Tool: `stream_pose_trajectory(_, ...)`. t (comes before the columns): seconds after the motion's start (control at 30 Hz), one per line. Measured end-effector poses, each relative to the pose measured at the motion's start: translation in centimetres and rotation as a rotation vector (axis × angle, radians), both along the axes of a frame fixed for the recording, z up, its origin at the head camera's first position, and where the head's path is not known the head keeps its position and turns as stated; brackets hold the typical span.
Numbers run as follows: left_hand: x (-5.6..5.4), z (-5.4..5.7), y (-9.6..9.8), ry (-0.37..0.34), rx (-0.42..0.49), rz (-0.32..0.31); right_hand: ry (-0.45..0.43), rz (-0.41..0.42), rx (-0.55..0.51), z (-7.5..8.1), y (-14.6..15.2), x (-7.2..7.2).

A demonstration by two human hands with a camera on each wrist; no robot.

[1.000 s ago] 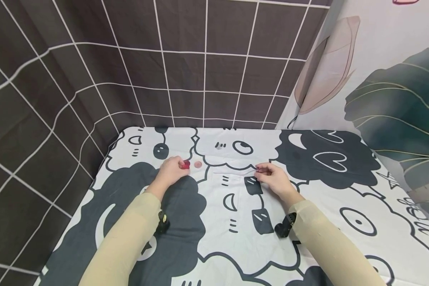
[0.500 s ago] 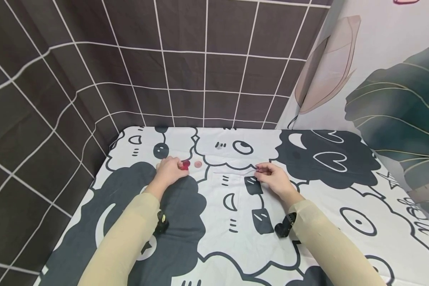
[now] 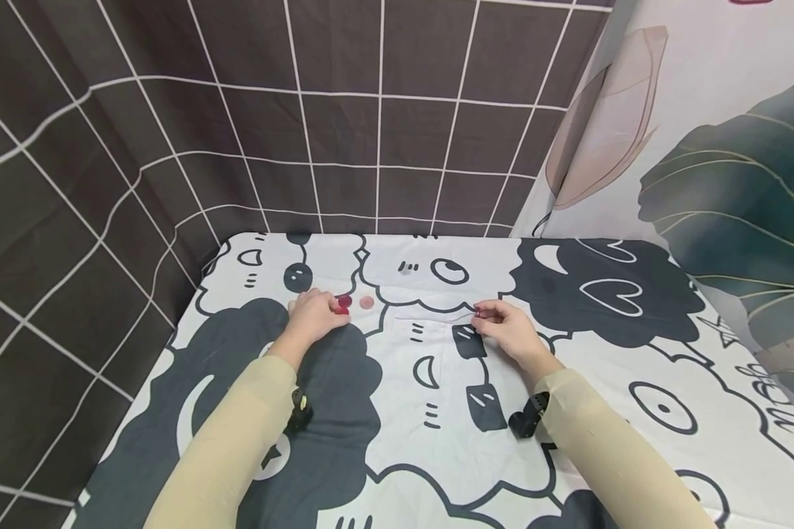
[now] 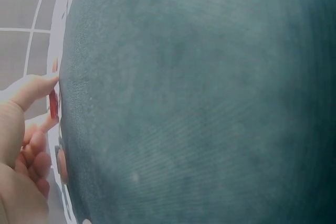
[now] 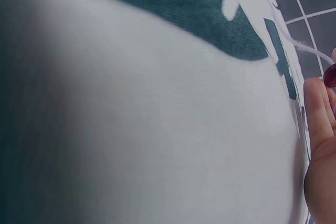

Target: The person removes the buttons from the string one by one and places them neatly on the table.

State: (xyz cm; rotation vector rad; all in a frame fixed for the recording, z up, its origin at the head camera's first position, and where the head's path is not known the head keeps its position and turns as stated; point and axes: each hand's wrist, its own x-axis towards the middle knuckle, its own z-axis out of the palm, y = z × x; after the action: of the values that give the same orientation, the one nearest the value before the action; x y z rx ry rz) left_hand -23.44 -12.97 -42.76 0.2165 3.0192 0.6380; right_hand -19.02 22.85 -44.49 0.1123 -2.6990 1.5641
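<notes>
My left hand (image 3: 312, 321) reaches to the back left of the cloth. Its thumb and a finger pinch a small red, flat-looking round piece (image 3: 341, 311), seen nearly edge-on as a red piece (image 4: 53, 103) in the left wrist view. Right beside it lies a dark red disc (image 3: 345, 300), and a little further right a pale pink disc (image 3: 367, 302). Farther right, my right hand (image 3: 508, 330) pinches a tiny dark red bead (image 3: 478, 312). The right wrist view shows this bead (image 5: 331, 76) at its edge, with a pale cord (image 5: 310, 49) running up to it.
A cloth with black and white cartoon sheep (image 3: 430, 433) covers the table. Behind it hangs a dark curtain with a white grid (image 3: 344, 132). A leaf-patterned panel (image 3: 734, 191) stands at the right. Each wrist wears a small black camera (image 3: 300, 411).
My left hand has shifted slightly left, and the dark red disc now shows more clearly beside the red piece. My right hand has stayed in place.
</notes>
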Motion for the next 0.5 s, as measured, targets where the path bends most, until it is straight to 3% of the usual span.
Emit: stream_pose_trajectory(0.5,-0.06,0.03,-0.07,0.011,-0.022,-0.011,-0.006,0.001,-0.021,0.05,-0.07,-0.04)
